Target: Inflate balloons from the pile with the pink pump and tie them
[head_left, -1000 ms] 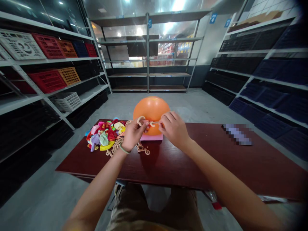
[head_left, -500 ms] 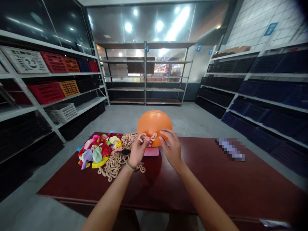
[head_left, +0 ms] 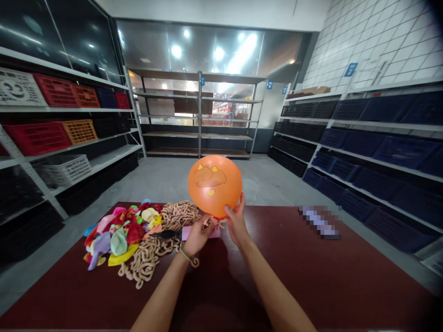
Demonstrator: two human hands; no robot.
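An inflated orange balloon (head_left: 216, 184) with a printed cartoon animal stands above the table, its neck down between my hands. My left hand (head_left: 199, 236) pinches a beige curly cord (head_left: 208, 222) at the neck. My right hand (head_left: 237, 221) touches the balloon's lower right side, thumb and fingers apart around it near the neck; a piece of cord lies between the two hands. Behind my left hand is a pink object (head_left: 213, 232), partly hidden, with a black item (head_left: 168, 234) beside it.
Uninflated colourful balloons (head_left: 119, 240) lie on the left of the dark red table (head_left: 294, 276), beside piles of beige curly cords (head_left: 143, 263). A blurred purple object (head_left: 318, 222) is at the right. Shelves with crates (head_left: 51, 138) line both sides.
The balloon has turned so its print faces me. My right hand has moved in from beside the balloon to touch its lower side. The camera view has shifted, with the table nearer.
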